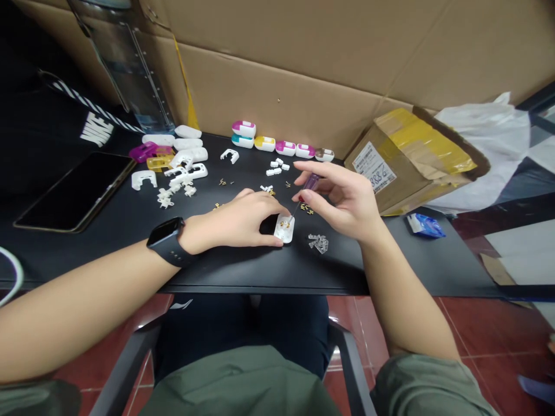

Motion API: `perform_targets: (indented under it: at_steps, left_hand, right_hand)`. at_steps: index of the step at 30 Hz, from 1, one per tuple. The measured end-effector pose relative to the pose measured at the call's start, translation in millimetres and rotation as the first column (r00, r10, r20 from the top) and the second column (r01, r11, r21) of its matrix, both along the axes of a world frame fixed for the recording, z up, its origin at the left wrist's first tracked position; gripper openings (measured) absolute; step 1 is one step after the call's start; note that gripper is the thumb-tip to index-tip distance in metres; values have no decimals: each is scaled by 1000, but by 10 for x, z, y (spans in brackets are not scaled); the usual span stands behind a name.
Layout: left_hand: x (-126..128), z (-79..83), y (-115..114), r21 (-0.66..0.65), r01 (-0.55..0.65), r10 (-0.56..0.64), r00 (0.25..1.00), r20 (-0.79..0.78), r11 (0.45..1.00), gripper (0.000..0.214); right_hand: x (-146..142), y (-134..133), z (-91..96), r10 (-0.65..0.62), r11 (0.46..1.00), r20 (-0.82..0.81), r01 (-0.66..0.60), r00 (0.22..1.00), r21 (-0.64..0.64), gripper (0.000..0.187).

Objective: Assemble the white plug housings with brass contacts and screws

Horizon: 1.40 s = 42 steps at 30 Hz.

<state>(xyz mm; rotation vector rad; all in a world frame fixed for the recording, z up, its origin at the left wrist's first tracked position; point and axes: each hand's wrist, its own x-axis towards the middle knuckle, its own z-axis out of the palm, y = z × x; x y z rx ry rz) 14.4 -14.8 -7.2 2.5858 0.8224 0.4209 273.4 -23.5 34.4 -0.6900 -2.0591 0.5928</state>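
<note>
Six cases point(285, 148) appear done, loose white parts point(193, 155) remain, left grip point(249, 218) pinching open shell point(284, 234), right grip point(344, 199) grasping screwdriver point(311, 182).

Brown cardboard point(303, 43) stands upright behind a black surface point(260, 273); below, glossy reddish floor tiles point(481, 329) with pale joints spread around a chair's grey armrests point(354, 370).

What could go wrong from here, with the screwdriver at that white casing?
The screwdriver might slip and jab the left hand, whose fingers hold the casing close to the tip.

The right hand could scatter the loose brass bits lying by its thumb.

The clear parts sit loose in a pile near the casing, so a careless wrist might brush them away.
</note>
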Motion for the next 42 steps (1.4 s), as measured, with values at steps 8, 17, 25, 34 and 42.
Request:
perform_targets:
  at_steps: [8,17,25,34,42]
  left_hand:
    - [12,19,-5,-2,6,-6,1000,-7,1000,49]
    - [1,-16,9,16,8,-8,1000,-2,1000,51]
    - [2,-19,10,26,8,-8,1000,2,1000,50]
    - [1,-9,5,10,0,0,1000,-3,1000,52]
    - [10,10,-7,-1,-5,5,1000,-7,1000,53]
  right_hand:
    - [20,-8,17,-41,993,93,31,995,110,49]
    - [19,-5,-4,-51,993,75,43,996,111,47]
    - [26,7,-10,-41,994,73,33,996,105,46]
    - [73,-17,44,48,998,105,-52,993,33,52]
    - [103,-56,146,-39,995,142,25,989,100,45]
